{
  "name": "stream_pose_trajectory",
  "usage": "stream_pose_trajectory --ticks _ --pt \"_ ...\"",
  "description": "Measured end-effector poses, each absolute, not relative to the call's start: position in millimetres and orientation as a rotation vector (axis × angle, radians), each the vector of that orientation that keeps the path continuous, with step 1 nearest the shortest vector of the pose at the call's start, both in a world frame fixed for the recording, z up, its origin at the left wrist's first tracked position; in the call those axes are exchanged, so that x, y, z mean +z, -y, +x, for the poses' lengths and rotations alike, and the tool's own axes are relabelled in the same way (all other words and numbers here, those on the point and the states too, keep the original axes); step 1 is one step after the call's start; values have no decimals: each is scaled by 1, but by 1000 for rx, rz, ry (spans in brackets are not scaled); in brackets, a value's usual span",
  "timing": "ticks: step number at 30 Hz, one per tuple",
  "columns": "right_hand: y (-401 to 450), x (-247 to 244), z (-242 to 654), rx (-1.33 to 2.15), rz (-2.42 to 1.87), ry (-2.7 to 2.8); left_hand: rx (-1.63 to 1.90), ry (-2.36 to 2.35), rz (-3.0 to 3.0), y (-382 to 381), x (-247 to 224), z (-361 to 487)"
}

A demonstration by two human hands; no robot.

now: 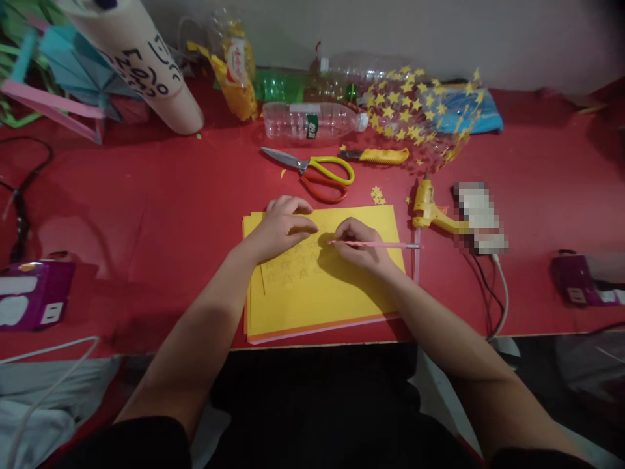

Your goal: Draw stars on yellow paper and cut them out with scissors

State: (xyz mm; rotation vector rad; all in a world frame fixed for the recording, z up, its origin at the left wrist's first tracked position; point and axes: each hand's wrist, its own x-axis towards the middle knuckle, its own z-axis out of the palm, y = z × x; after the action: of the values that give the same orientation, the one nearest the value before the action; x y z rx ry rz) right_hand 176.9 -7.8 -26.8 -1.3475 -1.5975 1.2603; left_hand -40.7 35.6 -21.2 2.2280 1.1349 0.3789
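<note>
My right hand [359, 244] is closed around a pink pencil [385, 245], its tip on a sheet of yellow paper [312, 306]. My left hand [286, 225] rests on the upper left of the same sheet, thumb and fingers apart, holding nothing. Several rows of small stars are drawn in pencil on the paper below and between my hands. Orange and pink sheets show under its lower edge. Beyond the paper lie scissors [328, 181] with one yellow and one red handle, and a small pile of cut yellow stars [377, 195].
A yellow glue gun [430, 208] and a phone-like blurred device [481, 218] with a cable lie to the right. A yellow utility knife [383, 156], plastic bottle [312, 122] and star-covered clear piece [415, 107] are at the back. A tall white cup [146, 71] stands back left on the red table [195, 176].
</note>
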Motion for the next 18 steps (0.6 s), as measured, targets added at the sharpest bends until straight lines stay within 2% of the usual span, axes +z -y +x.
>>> stream_pose_trajectory --ticks 18 --pt "8 -36 177 1148 -1315 1767 341 -1170 2159 -36 -17 -38"
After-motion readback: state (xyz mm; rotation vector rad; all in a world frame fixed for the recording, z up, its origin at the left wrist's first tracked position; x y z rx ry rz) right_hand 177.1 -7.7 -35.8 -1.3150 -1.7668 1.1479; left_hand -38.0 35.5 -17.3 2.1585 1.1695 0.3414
